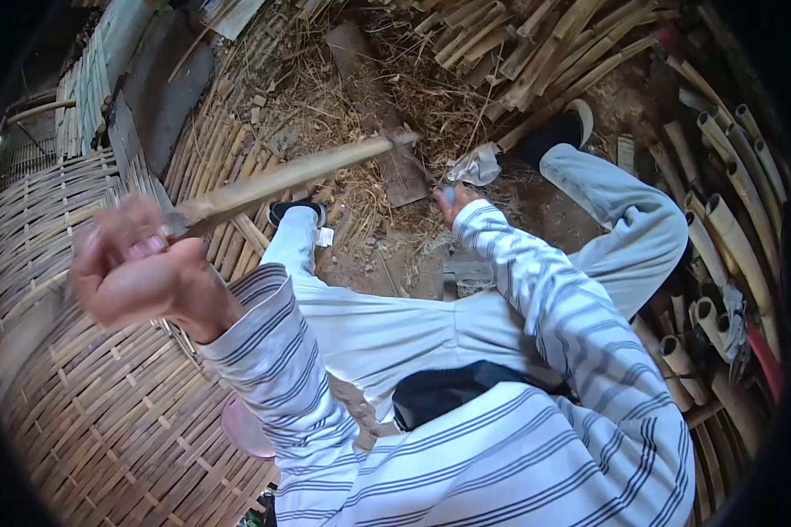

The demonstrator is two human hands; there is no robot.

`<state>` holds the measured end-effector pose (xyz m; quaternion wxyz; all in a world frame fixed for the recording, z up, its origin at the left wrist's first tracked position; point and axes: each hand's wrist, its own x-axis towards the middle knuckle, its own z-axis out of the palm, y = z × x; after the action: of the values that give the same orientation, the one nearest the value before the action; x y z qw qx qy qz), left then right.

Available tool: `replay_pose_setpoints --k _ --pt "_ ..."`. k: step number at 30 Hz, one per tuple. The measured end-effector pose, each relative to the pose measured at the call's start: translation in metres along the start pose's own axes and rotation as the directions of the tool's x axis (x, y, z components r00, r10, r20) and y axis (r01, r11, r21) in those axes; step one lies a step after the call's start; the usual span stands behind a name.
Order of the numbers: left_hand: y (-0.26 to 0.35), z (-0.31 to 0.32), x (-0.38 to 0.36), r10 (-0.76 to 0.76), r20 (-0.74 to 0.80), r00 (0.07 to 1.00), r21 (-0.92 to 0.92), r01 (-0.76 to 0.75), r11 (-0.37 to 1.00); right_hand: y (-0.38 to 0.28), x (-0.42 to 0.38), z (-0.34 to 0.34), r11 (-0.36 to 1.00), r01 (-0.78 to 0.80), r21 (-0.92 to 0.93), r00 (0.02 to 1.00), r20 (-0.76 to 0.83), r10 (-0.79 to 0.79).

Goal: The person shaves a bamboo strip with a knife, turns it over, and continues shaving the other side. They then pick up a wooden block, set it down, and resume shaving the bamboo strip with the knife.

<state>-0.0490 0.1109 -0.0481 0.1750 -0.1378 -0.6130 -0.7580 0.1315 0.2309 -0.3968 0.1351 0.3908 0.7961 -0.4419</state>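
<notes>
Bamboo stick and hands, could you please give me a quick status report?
Left hand shut on bamboo stick, raised. Right hand low at the ground, grip unclear. Woven mat beside left arm.

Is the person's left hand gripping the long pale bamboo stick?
Yes, the left hand is closed around one end of the long pale bamboo stick.

A long, pale bamboo strip [281, 180], flat and slightly blurred, slants up and to the right over the woven mat, its near end gripped low at left and its far end above trampled straw.
</notes>
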Motion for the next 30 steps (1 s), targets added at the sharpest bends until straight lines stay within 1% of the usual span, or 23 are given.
replay_pose_setpoints --k 1,2,3,5,8,9,10,11,13,14,15,17,19,20,21,22,23,24,25,27,30 --pt "0.003 0.003 0.001 0.023 0.033 0.999 -0.017 -0.023 1.000 0.014 0.013 0.014 0.997 -0.014 -0.081 0.999 0.042 0.017" --pt "0.004 0.002 0.004 0.020 -0.012 1.000 0.011 -0.019 1.000 0.013 0.031 0.017 0.988 -0.020 -0.151 0.998 0.061 0.029" --pt "0.001 0.006 0.010 0.028 -0.023 0.999 -0.023 -0.029 0.999 0.007 0.037 0.006 0.986 -0.043 -0.159 0.995 0.085 0.057" --pt "0.001 -0.004 0.009 -0.001 -0.059 0.998 -0.018 0.000 1.000 -0.005 0.017 -0.009 0.998 -0.037 -0.050 0.999 0.008 0.037" --pt "0.000 0.000 0.003 0.050 -0.008 0.999 0.010 -0.050 0.999 -0.029 -0.002 -0.023 0.978 0.083 0.193 0.993 -0.103 -0.064" --pt "0.002 0.001 -0.001 0.055 0.010 0.998 0.032 -0.056 0.998 -0.045 -0.018 -0.041 0.989 0.025 0.149 0.996 -0.090 -0.012" --pt "0.003 0.005 -0.003 0.019 0.010 1.000 -0.036 -0.019 0.999 -0.028 -0.004 -0.023 1.000 -0.028 0.002 1.000 -0.001 0.028" --pt "0.006 0.005 -0.007 0.006 0.008 1.000 -0.015 -0.006 1.000 -0.009 0.011 -0.003 0.988 -0.059 -0.144 0.995 0.068 0.069" --pt "0.007 0.009 -0.009 0.020 0.014 1.000 -0.024 -0.020 1.000 -0.006 0.026 0.004 0.979 -0.155 -0.131 0.984 0.062 0.164" --pt "0.006 0.005 -0.009 0.033 -0.001 0.999 0.004 -0.033 0.999 -0.002 0.039 0.002 0.986 -0.109 -0.125 0.983 0.136 0.126" --pt "0.005 0.006 -0.006 0.051 -0.012 0.999 -0.020 -0.051 0.999 -0.005 0.039 -0.004 0.998 -0.033 -0.046 0.999 0.037 0.035" --pt "0.002 0.005 -0.004 0.053 -0.017 0.998 -0.029 -0.054 0.998 -0.015 0.010 -0.009 0.988 0.106 0.108 0.986 -0.138 -0.091" --pt "0.005 0.011 -0.010 0.020 -0.031 0.999 -0.003 -0.020 1.000 -0.026 -0.009 -0.022 0.955 0.266 0.133 0.940 -0.255 -0.226" --pt "0.005 0.015 -0.012 0.018 -0.025 1.000 -0.002 -0.018 1.000 -0.022 -0.010 -0.017 0.979 0.203 0.006 0.952 -0.235 -0.196" --pt "0.007 0.018 -0.012 0.024 -0.024 0.999 -0.010 -0.024 1.000 -0.009 0.000 -0.004 0.990 0.125 -0.071 0.980 -0.148 -0.134" --pt "0.003 0.014 -0.013 0.168 0.067 0.983 0.163 -0.177 0.971 0.007 0.015 0.019 0.987 0.039 -0.156 0.996 -0.078 -0.052" --pt "0.003 0.010 -0.009 0.137 0.012 0.990 0.116 -0.138 0.984 0.012 0.026 0.026 0.982 0.002 -0.189 1.000 -0.030 -0.007" --pt "0.003 0.005 -0.004 0.098 -0.032 0.995 0.069 -0.095 0.993 0.007 0.028 0.017 0.987 0.004 -0.158 1.000 0.001 -0.004" --pt "0.002 0.000 -0.001 0.046 -0.088 0.995 0.031 -0.044 0.999 -0.004 0.024 0.000 0.998 0.016 -0.053 1.000 -0.026 -0.017" --pt "0.000 -0.004 0.003 0.040 -0.098 0.994 0.011 -0.039 0.999 -0.010 0.019 -0.011 0.988 0.041 0.151 0.998 -0.062 -0.032" --pt "0.000 -0.008 0.002 0.006 -0.048 0.999 0.002 -0.006 1.000 -0.014 0.009 -0.017 0.968 0.139 0.210 0.981 -0.165 -0.105"
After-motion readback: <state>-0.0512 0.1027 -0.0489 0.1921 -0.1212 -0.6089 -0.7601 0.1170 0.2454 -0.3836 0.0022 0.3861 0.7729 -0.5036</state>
